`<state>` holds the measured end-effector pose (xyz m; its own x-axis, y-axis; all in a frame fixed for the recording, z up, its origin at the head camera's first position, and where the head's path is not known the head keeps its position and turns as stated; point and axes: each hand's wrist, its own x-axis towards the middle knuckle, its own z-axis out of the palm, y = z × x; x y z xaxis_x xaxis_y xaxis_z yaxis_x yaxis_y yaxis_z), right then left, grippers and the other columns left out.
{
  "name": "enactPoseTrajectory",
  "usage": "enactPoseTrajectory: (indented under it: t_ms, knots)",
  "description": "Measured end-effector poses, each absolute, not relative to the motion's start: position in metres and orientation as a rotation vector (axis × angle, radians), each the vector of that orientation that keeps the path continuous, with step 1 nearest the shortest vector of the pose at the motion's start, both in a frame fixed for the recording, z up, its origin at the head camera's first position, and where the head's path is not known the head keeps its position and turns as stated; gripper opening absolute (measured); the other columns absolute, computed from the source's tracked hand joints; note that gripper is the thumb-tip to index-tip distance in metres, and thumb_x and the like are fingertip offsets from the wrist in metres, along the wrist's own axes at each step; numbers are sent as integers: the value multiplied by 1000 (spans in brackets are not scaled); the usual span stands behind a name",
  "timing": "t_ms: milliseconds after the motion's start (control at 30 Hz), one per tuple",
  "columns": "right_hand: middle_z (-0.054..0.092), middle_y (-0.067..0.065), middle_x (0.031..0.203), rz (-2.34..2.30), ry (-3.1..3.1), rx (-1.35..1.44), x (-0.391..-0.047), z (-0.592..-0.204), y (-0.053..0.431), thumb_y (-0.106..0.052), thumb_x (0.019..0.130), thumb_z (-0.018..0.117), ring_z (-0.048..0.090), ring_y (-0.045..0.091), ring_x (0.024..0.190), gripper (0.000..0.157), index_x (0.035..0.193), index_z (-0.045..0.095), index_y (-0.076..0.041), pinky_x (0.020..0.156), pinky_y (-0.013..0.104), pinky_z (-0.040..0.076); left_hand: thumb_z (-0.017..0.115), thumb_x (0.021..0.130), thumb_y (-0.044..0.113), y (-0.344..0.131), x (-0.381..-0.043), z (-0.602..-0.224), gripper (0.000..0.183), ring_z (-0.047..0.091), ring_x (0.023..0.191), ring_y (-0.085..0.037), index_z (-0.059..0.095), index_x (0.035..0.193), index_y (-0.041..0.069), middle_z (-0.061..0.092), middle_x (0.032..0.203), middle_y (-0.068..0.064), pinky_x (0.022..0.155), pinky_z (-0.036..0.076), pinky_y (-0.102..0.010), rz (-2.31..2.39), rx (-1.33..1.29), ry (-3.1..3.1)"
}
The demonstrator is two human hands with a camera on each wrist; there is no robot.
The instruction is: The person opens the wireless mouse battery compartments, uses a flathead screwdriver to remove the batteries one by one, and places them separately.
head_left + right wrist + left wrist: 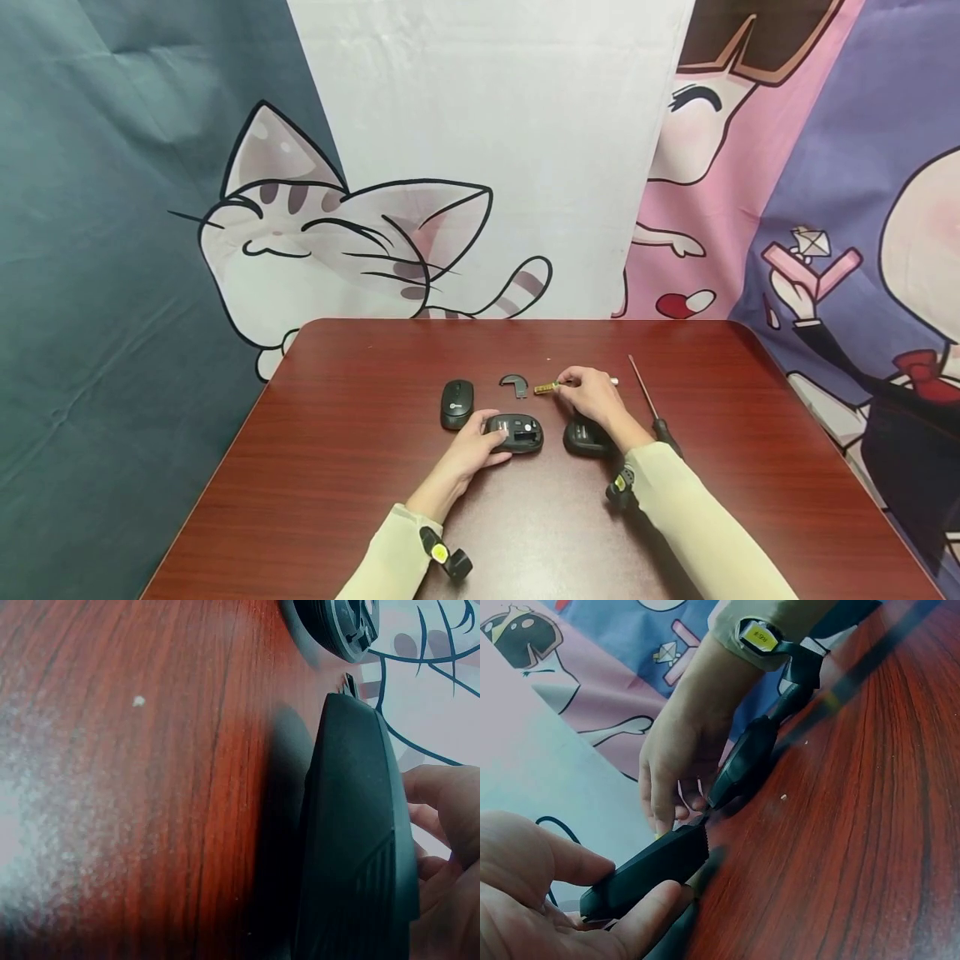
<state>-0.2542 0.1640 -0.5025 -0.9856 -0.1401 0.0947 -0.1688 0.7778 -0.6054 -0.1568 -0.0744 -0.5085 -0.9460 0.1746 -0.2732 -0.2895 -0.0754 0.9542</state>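
My left hand [472, 442] holds a black computer mouse [527, 433] by its left end, thumb on the upturned underside, where the battery bay lies uncovered. In the left wrist view its fingers and thumb grip the mouse's sides. My right hand [592, 396] is farther back, its fingertips pinching the right end of a slim yellow battery [545, 388]. A second black mouse [585, 437] rests under and in front of the right hand, partly hidden by it. The curved black battery cover [514, 383] lies left of the yellow battery.
Another black mouse [457, 404] sits left of the left hand. A screwdriver [647, 396] with a black handle lies right of the right hand. Past that hand pokes a small white tip [614, 381] of something mostly hidden. The wooden table [337, 467] ends at a printed cloth backdrop.
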Motion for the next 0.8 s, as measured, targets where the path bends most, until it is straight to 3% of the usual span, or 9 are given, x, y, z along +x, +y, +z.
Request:
enactPoseTrajectory:
  t_ms: [233,433,800]
  knots:
    - [73,2,85,898,-2981,252,-257,-502,160,-22,89,76,65,23,82,8,94,75,-16,70,41,52,55,98,-2,-73,-160,-510,52,68,107,-33,37,146,-7,52,136,-31,84,62,-37,2075,-124,1915]
    - [74,6,94,796,-3068,234,-259,-502,158,-25,89,77,68,29,90,11,94,74,-15,75,50,55,53,99,-3,-74,-161,-510,51,74,86,-38,34,146,-10,54,131,-33,76,64,-36,2040,-94,1932]
    - [73,9,98,697,-3118,206,-259,-495,153,-26,90,76,67,33,89,10,94,72,-17,71,51,55,56,98,-2,-72,-161,-512,49,74,69,-27,43,145,-6,59,121,-28,63,64,-35,1932,-48,2074]
